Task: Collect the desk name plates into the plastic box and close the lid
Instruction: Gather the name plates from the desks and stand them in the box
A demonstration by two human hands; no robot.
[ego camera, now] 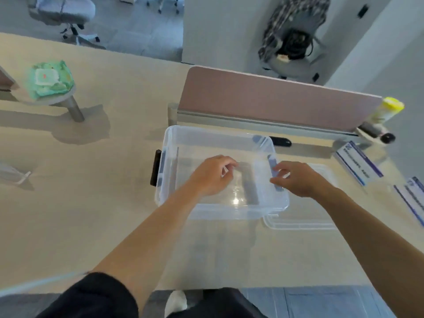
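While the plastic box [220, 212] stands open on the table [114, 203], just in front of a pink partition screen [275, 97], its lid [302, 223] lies flat on the table at the box's right side, touching it. Left hand [213, 175]: inside the box, fingers curled; blur hides whether it holds anything. Right hand [298, 180]: thumb and fingers pinch the box's right rim at the blue latch [273, 160]. Two desk name plates [359, 162] lie on the table to the right, outside the box. A green wipes pack [50, 80] sits far left.
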